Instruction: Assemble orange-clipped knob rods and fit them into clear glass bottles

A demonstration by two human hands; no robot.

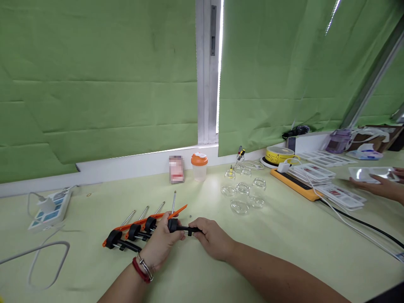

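Note:
My left hand [159,244] is closed round the round black head of a black-and-orange tool [172,226], its thin metal rod pointing up and an orange strip slanting to the right. The end of the tool's black handle is pinched in the fingers of my right hand [215,239]. Several like tools [114,239] lie in a row just left of my left hand, with orange strips and metal rods; my hand partly hides the nearest one. A tiny dark piece [190,216] rests on the table [202,277] beyond my hands.
Behind stand an orange-lidded cup [199,168] and a small box [176,169]. Glass jars [243,191] are grouped right of centre. A yellow power strip [295,185], cables and stacked white trays [312,173] lie farther right, near another person's hand [378,188]. A white power strip [52,210] is at left.

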